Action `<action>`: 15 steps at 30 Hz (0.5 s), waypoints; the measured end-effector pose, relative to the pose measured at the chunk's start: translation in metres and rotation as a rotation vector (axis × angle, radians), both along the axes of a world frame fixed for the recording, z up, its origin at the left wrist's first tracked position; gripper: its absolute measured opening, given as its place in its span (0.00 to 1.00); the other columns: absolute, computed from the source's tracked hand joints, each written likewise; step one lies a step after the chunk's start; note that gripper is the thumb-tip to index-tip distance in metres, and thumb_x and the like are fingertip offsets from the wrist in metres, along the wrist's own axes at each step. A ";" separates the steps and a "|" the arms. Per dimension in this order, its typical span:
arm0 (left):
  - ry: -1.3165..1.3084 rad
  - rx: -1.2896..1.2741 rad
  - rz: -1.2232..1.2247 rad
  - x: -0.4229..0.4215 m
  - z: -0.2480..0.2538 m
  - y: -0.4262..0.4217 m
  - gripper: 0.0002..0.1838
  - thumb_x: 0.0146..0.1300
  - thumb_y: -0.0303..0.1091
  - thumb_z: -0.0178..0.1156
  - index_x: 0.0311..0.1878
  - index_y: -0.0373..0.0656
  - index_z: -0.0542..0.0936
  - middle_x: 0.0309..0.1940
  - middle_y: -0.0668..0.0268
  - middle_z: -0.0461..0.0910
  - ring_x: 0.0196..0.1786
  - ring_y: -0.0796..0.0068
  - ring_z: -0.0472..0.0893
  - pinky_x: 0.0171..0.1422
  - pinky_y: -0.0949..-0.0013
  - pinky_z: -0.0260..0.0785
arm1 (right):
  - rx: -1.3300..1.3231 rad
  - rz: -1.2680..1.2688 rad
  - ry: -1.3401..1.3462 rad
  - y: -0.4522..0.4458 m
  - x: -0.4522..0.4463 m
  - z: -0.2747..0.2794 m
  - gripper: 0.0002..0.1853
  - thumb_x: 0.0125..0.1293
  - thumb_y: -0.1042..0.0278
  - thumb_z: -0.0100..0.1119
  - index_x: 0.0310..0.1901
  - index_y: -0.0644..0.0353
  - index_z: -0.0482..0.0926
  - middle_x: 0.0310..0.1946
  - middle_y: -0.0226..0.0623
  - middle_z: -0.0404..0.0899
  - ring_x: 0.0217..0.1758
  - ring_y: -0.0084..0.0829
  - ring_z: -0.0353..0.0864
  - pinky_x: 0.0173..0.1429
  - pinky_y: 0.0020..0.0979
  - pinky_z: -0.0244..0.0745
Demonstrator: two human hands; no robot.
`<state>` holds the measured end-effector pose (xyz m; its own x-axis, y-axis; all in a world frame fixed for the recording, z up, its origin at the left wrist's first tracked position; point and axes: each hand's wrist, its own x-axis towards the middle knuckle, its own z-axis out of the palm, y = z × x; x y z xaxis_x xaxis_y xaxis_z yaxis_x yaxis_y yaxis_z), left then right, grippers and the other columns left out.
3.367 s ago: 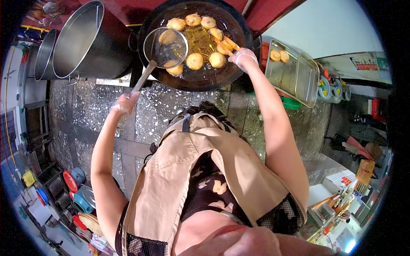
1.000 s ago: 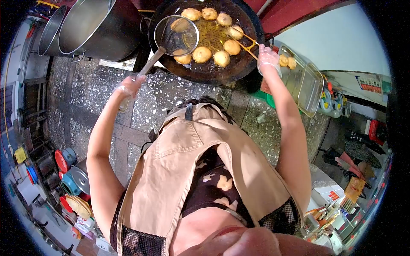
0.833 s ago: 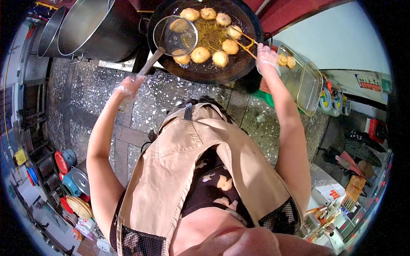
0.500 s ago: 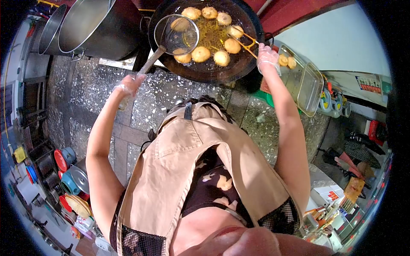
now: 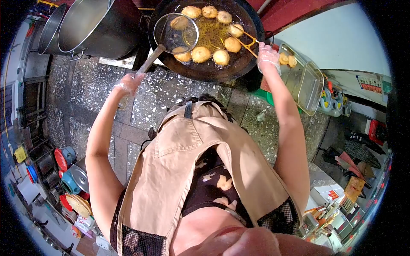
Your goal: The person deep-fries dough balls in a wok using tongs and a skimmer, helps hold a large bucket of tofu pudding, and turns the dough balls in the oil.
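Note:
A wide dark wok point(image 5: 243, 64) of bubbling oil holds several golden fried dough balls point(image 5: 200, 54) in a ring. My left hand point(image 5: 131, 82), in a clear plastic glove, is closed around the handle of a wire-mesh skimmer point(image 5: 176, 33). The skimmer's round head hangs over the wok's left side, with dough balls partly seen through its mesh. My right hand point(image 5: 267, 57), gloved too, grips orange-brown tongs point(image 5: 251, 44) at the wok's right. Their tips reach to the dough balls on the right side; whether they pinch one I cannot tell.
Large metal pots point(image 5: 100, 32) stand left of the wok. On the right, a rectangular tray with a wire rack point(image 5: 309, 83) holds a few fried pieces point(image 5: 287, 60). Bowls and tubs point(image 5: 73, 183) line the lower left. Speckled tile floor point(image 5: 85, 98) lies below.
Both hands and tools stay almost in place. The dough balls on the wok's right side have shifted very slightly.

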<state>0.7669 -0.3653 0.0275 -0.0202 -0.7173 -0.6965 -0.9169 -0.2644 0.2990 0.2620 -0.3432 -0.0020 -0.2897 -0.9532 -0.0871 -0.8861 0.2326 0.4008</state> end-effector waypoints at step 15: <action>0.131 0.026 0.067 -0.001 0.004 0.002 0.31 0.59 0.64 0.53 0.28 0.38 0.73 0.15 0.66 0.70 0.16 0.74 0.69 0.20 0.67 0.62 | 0.045 -0.016 -0.067 0.000 -0.001 0.004 0.14 0.67 0.66 0.41 0.52 0.54 0.67 0.44 0.42 0.76 0.46 0.45 0.79 0.46 0.43 0.74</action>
